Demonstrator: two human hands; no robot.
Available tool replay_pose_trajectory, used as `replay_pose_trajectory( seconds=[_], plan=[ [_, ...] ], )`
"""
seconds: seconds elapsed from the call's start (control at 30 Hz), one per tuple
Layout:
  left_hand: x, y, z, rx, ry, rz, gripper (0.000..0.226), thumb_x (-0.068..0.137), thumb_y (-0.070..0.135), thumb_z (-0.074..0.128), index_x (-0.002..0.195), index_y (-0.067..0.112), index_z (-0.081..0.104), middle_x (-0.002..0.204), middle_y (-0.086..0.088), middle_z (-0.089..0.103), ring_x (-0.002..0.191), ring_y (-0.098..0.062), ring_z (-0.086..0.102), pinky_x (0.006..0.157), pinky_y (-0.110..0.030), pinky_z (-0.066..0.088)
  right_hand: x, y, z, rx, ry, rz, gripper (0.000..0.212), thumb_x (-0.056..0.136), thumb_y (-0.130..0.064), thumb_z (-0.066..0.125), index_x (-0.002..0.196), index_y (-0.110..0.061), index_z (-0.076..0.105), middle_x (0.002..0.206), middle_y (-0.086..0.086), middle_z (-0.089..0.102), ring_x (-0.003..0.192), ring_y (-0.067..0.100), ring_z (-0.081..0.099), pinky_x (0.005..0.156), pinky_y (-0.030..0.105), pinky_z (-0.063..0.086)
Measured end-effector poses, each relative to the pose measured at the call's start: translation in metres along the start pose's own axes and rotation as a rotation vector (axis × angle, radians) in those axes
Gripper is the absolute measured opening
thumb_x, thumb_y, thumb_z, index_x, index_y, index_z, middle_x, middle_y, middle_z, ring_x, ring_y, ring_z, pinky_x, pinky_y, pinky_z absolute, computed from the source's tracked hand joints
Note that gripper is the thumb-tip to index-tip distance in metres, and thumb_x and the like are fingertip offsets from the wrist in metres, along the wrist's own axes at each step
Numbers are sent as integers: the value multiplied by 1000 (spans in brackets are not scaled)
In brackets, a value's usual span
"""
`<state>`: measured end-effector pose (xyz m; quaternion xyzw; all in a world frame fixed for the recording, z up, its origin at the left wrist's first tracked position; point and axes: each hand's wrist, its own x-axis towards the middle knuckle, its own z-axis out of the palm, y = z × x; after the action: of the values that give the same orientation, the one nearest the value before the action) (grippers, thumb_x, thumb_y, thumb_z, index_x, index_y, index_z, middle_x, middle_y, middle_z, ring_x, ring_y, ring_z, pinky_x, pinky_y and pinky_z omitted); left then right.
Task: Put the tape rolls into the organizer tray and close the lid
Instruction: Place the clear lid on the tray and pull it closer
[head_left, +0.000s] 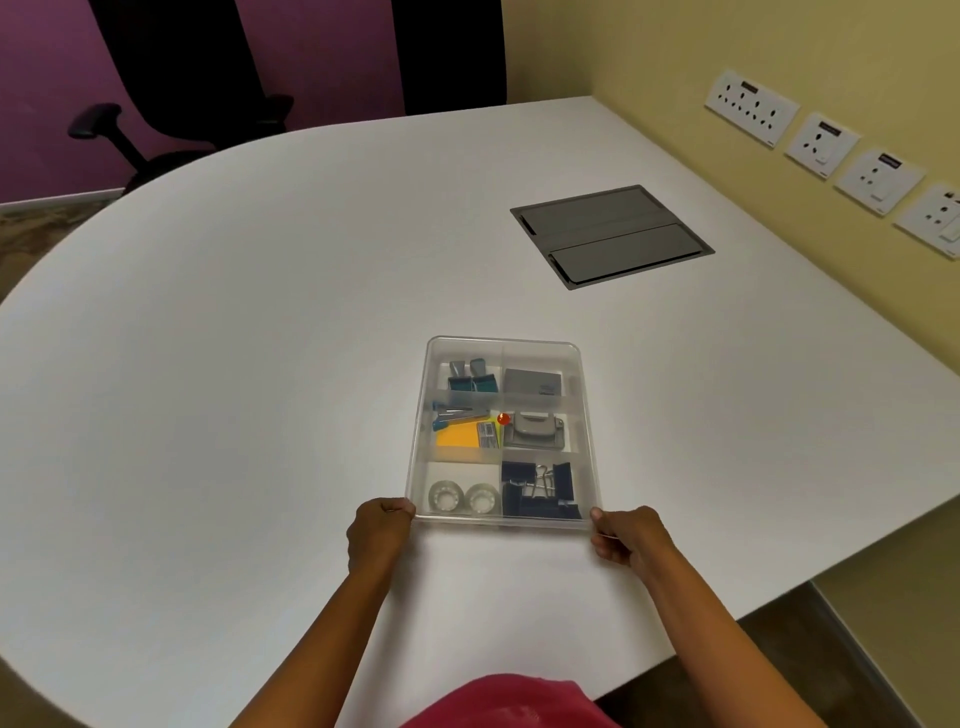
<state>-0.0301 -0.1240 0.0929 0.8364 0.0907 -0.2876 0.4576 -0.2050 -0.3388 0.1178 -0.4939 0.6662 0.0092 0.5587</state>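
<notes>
My left hand (379, 530) and right hand (626, 535) pinch the near corners of the clear tray (586, 415) on the table (260, 338). Two tape rolls (464, 497) sit in its near-left compartment. The plastic looks light, slippery, slightly flexible.

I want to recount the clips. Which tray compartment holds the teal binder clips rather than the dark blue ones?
The far-left compartment: teal binder clips. The dark blue binder clips sit near-right.

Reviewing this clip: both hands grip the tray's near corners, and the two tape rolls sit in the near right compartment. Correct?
Not quite. The head view shows the two tape rolls in the near left compartment; the near right one holds binder clips. The left hand and right hand do grip the tray's near corners.
</notes>
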Motion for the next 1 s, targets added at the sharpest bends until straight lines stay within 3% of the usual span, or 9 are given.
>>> replay_pose_trajectory(
  seconds=[0.17,0.37,0.53,0.63,0.7,0.77,0.83,0.87,1.0],
  plan=[
    [5,2,0,98,-11,-24,27,83,16,55,57,11,51,59,-6,50,59,-24,46,59,-28,37,-1,-4,-5,-25,-107,52,24,90,-2,62,66,-2,60,64,12,56,53,22,52,49,29,43],
    [10,1,1,210,-22,-7,36,84,16,51,50,15,41,54,-3,41,54,-21,39,60,-27,32,2,-4,-4,-23,-122,77,24,90,-8,64,67,-1,58,67,13,59,56,22,56,50,30,46],
    [18,6,4,209,-136,-72,17,86,9,45,70,5,47,69,-11,46,68,-25,42,68,-30,32,4,-5,-5,17,-138,94,18,89,-2,63,71,1,60,68,13,60,58,21,58,42,24,54],
    [20,7,-1,217,-204,-40,11,83,4,44,74,6,49,65,-9,41,62,-22,36,59,-27,28,7,-9,-6,-27,-144,99,14,89,-1,63,75,2,61,68,14,59,57,22,57,36,20,53],
    [22,6,-5,217,-236,-6,12,80,1,43,73,8,50,63,-8,40,57,-20,32,53,-25,23,10,-13,-8,-85,-154,93,16,88,-1,65,73,3,61,67,14,58,55,23,55,44,25,52],
    [21,7,-7,201,-231,13,11,81,3,49,75,10,54,66,-6,46,62,-23,39,53,-27,33,14,-19,-8,-139,-159,73,19,86,-1,67,68,2,60,65,14,57,55,23,54,51,29,50],
    [22,11,-5,164,-220,13,6,85,15,60,89,10,58,82,-7,58,79,-34,51,74,-43,52,20,-27,-8,-154,-153,49,22,85,-5,69,68,2,58,65,14,56,54,23,53,52,31,49],
    [24,12,-3,141,-212,5,17,87,21,62,98,9,58,94,-10,62,89,-38,55,86,-48,51,23,-32,-7,-149,-150,43,22,85,-6,70,68,3,58,65,14,56,54,24,52,52,31,49],
    [35,24,7,103,-156,55,15,90,23,59,97,9,60,110,-17,65,94,-30,58,91,-42,48,39,-56,-3,-162,-140,36,22,84,-11,71,84,5,56,70,15,57,58,23,54,54,32,51]
  ],
)
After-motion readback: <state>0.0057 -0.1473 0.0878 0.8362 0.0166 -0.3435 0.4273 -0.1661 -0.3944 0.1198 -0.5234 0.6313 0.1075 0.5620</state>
